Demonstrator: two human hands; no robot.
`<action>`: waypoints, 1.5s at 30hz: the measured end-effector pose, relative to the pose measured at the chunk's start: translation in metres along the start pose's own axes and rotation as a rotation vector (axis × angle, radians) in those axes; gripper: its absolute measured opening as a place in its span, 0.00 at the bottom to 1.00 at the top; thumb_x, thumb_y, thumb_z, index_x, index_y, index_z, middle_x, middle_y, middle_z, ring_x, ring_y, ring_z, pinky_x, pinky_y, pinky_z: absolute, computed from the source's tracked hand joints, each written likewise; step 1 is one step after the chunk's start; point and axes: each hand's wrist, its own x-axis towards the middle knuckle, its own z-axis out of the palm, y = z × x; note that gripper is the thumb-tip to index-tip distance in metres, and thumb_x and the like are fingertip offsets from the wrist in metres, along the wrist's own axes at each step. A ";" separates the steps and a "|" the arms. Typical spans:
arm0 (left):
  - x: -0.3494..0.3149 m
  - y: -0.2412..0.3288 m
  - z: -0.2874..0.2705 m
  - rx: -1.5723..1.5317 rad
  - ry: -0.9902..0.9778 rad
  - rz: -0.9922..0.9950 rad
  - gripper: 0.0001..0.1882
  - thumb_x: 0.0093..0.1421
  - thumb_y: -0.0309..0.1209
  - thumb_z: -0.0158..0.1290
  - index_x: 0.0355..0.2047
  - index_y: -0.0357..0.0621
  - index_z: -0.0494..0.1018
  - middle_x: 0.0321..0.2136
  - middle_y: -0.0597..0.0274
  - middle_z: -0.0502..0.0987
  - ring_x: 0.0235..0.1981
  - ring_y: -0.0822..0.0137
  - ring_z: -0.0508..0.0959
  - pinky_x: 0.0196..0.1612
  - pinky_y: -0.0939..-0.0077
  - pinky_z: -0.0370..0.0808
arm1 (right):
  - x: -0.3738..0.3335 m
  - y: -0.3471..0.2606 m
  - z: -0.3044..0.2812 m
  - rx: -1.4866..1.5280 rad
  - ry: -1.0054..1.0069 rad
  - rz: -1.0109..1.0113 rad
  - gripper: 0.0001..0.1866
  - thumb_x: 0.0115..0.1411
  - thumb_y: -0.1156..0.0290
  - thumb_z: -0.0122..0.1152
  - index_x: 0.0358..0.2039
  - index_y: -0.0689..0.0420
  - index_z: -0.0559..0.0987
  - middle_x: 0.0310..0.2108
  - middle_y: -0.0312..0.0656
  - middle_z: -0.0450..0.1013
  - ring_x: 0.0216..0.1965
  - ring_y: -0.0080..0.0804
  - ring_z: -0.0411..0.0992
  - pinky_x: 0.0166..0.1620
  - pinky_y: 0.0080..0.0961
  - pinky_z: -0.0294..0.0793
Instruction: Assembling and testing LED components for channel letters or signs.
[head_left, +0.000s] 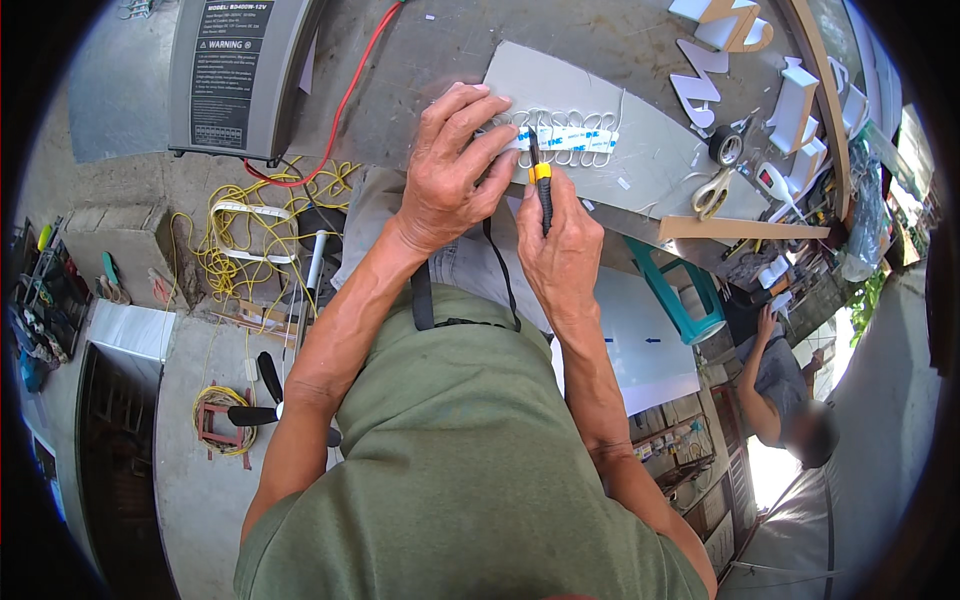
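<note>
A black-and-yellow utility knife [542, 190] is gripped in my right hand [562, 245], its tip pointing away from me and over a white strip [575, 138]. The strip has blue print on its top face, and loops of thin white wire [590, 160] stick out along both long sides. My left hand [462, 160] is closed at the strip's left end, with bent fingers pressing there and covering part of it. Under the strip lies a grey board [530, 80] on the table. Whether the blade touches the strip cannot be made out.
A grey power supply box [230, 80] with a red cable [352, 90] stands at the left. To the right are scissors [713, 195], a tape roll [727, 147], white cut-out shapes [697, 85] and a teal stool [680, 290]. Another person [775, 390] is at the far right.
</note>
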 end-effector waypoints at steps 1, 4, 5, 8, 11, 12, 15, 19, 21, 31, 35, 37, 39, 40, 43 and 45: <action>0.001 0.000 0.000 0.014 -0.005 0.014 0.15 0.50 0.22 0.65 0.39 0.39 0.81 0.52 0.59 0.77 0.60 0.53 0.71 0.62 0.57 0.73 | 0.000 0.000 0.000 0.000 0.000 0.000 0.17 0.63 0.75 0.63 0.51 0.66 0.74 0.32 0.55 0.79 0.25 0.52 0.79 0.27 0.41 0.77; 0.001 0.001 0.001 0.017 0.001 0.016 0.14 0.50 0.22 0.65 0.39 0.39 0.81 0.51 0.59 0.77 0.59 0.53 0.71 0.62 0.57 0.73 | 0.000 -0.001 -0.001 -0.028 -0.002 -0.001 0.16 0.63 0.75 0.63 0.50 0.65 0.74 0.32 0.54 0.79 0.24 0.51 0.79 0.26 0.41 0.76; 0.001 0.001 0.001 0.016 0.001 0.017 0.14 0.50 0.22 0.65 0.39 0.39 0.81 0.51 0.59 0.77 0.59 0.53 0.71 0.62 0.57 0.73 | -0.001 -0.002 0.000 -0.047 0.005 -0.006 0.16 0.63 0.75 0.63 0.50 0.65 0.74 0.31 0.54 0.79 0.24 0.51 0.79 0.25 0.41 0.76; -0.001 0.000 0.001 0.026 0.008 0.015 0.14 0.50 0.22 0.65 0.39 0.39 0.81 0.51 0.59 0.77 0.59 0.53 0.71 0.62 0.56 0.72 | -0.005 -0.004 0.000 -0.079 0.001 -0.005 0.16 0.64 0.74 0.63 0.50 0.65 0.74 0.31 0.53 0.79 0.23 0.50 0.79 0.24 0.41 0.76; -0.001 0.001 0.001 0.019 0.010 0.006 0.14 0.50 0.22 0.66 0.39 0.39 0.81 0.51 0.59 0.77 0.59 0.53 0.72 0.63 0.56 0.72 | -0.008 -0.006 -0.002 -0.119 -0.029 0.015 0.16 0.64 0.74 0.63 0.50 0.65 0.73 0.30 0.53 0.79 0.22 0.50 0.79 0.24 0.40 0.76; -0.001 0.002 0.001 0.019 0.008 0.007 0.14 0.50 0.22 0.66 0.39 0.39 0.81 0.51 0.59 0.77 0.59 0.53 0.72 0.63 0.56 0.72 | -0.009 -0.006 -0.003 -0.144 -0.044 0.029 0.16 0.64 0.74 0.62 0.50 0.66 0.73 0.30 0.54 0.79 0.22 0.50 0.78 0.24 0.41 0.76; -0.001 0.000 0.003 0.013 0.016 0.013 0.15 0.50 0.22 0.66 0.39 0.39 0.81 0.51 0.59 0.77 0.59 0.53 0.72 0.63 0.56 0.72 | -0.016 -0.003 -0.005 -0.129 -0.080 0.061 0.17 0.64 0.75 0.62 0.51 0.66 0.73 0.31 0.55 0.78 0.23 0.51 0.79 0.25 0.40 0.76; -0.002 -0.002 0.002 -0.005 0.018 0.007 0.19 0.48 0.21 0.69 0.43 0.42 0.82 0.51 0.59 0.79 0.59 0.52 0.73 0.62 0.59 0.71 | -0.024 0.000 -0.006 -0.072 -0.037 0.033 0.17 0.63 0.75 0.63 0.51 0.67 0.73 0.31 0.55 0.79 0.25 0.52 0.79 0.26 0.40 0.76; -0.002 -0.001 -0.001 -0.028 0.016 -0.004 0.19 0.48 0.21 0.68 0.43 0.42 0.81 0.52 0.59 0.79 0.59 0.52 0.73 0.62 0.59 0.71 | -0.020 -0.002 -0.009 -0.028 0.043 0.012 0.17 0.63 0.76 0.63 0.51 0.67 0.74 0.32 0.55 0.79 0.26 0.52 0.79 0.27 0.40 0.77; -0.002 -0.002 -0.002 -0.014 0.024 0.032 0.16 0.49 0.20 0.65 0.40 0.37 0.80 0.52 0.58 0.77 0.60 0.52 0.71 0.62 0.56 0.73 | -0.003 -0.005 -0.006 0.017 -0.045 0.010 0.15 0.63 0.76 0.63 0.49 0.66 0.74 0.33 0.55 0.79 0.27 0.53 0.79 0.28 0.40 0.77; -0.002 -0.002 -0.002 -0.005 0.019 0.027 0.16 0.48 0.20 0.66 0.39 0.37 0.80 0.52 0.58 0.77 0.60 0.52 0.71 0.63 0.56 0.73 | -0.001 -0.005 -0.002 0.022 -0.037 -0.008 0.15 0.63 0.76 0.63 0.49 0.66 0.74 0.33 0.56 0.79 0.28 0.54 0.79 0.28 0.41 0.77; -0.002 -0.002 -0.002 -0.015 0.017 0.021 0.16 0.48 0.20 0.65 0.39 0.38 0.80 0.52 0.58 0.77 0.60 0.52 0.71 0.63 0.55 0.73 | -0.001 -0.005 -0.001 0.018 -0.042 -0.005 0.16 0.63 0.76 0.63 0.49 0.66 0.74 0.33 0.56 0.79 0.28 0.54 0.79 0.29 0.41 0.77; -0.003 -0.003 -0.002 -0.013 0.014 0.022 0.16 0.49 0.20 0.65 0.39 0.38 0.80 0.52 0.58 0.77 0.60 0.52 0.71 0.64 0.54 0.72 | -0.001 -0.003 0.001 0.007 -0.029 -0.010 0.15 0.63 0.75 0.63 0.49 0.66 0.74 0.33 0.56 0.79 0.28 0.55 0.79 0.29 0.41 0.77; -0.003 -0.003 -0.002 -0.011 0.010 0.023 0.15 0.49 0.20 0.65 0.39 0.38 0.80 0.52 0.58 0.77 0.60 0.52 0.71 0.64 0.53 0.72 | -0.001 -0.003 0.001 0.008 -0.029 -0.010 0.15 0.63 0.75 0.63 0.49 0.66 0.74 0.33 0.56 0.79 0.28 0.55 0.79 0.29 0.41 0.77; -0.003 -0.003 -0.002 -0.024 0.011 0.017 0.15 0.49 0.21 0.65 0.39 0.37 0.80 0.52 0.58 0.77 0.61 0.52 0.71 0.65 0.52 0.71 | -0.002 -0.004 0.001 0.010 -0.034 -0.002 0.16 0.63 0.75 0.63 0.50 0.66 0.74 0.33 0.57 0.79 0.27 0.54 0.79 0.28 0.42 0.77; -0.004 -0.003 -0.002 -0.022 0.008 0.017 0.15 0.49 0.21 0.65 0.39 0.37 0.80 0.52 0.58 0.77 0.61 0.52 0.71 0.65 0.52 0.71 | -0.003 -0.004 0.000 0.001 -0.032 -0.003 0.16 0.63 0.75 0.63 0.50 0.66 0.74 0.33 0.57 0.79 0.27 0.54 0.79 0.28 0.42 0.77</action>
